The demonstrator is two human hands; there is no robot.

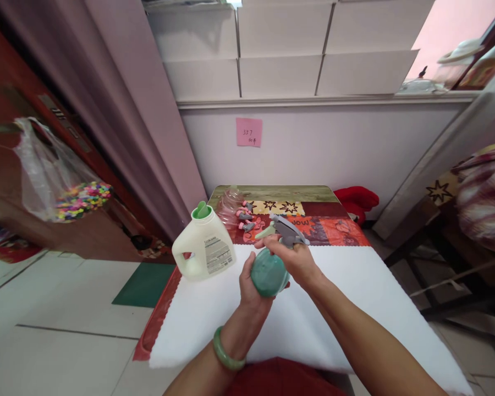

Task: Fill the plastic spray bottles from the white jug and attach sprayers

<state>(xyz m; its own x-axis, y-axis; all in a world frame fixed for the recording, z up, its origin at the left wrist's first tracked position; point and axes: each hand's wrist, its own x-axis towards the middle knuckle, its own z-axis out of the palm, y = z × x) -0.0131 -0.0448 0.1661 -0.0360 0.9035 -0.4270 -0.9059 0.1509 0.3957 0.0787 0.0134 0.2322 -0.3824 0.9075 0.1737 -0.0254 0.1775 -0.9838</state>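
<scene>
Low over the white cloth, a green spray bottle [268, 274] is tilted with its round base toward me. My left hand [254, 291] is closed around its body from below and the left. Near the top of the bottle my right hand [292, 259] is closed about the grey trigger spray head [289, 230]. Its fingers hide the neck, so I cannot tell how the head sits on it. A large white detergent jug [206, 250] with a green spout [202, 209] stands upright to the left of my hands.
Clear empty-looking bottles [230, 206] and several pink-and-grey spray heads [246, 216] lie behind the jug. White cloth [338, 308] covers the table's near part. A pink note [249, 132] is on the wall. At left hangs a plastic bag [51, 176] of colourful bits.
</scene>
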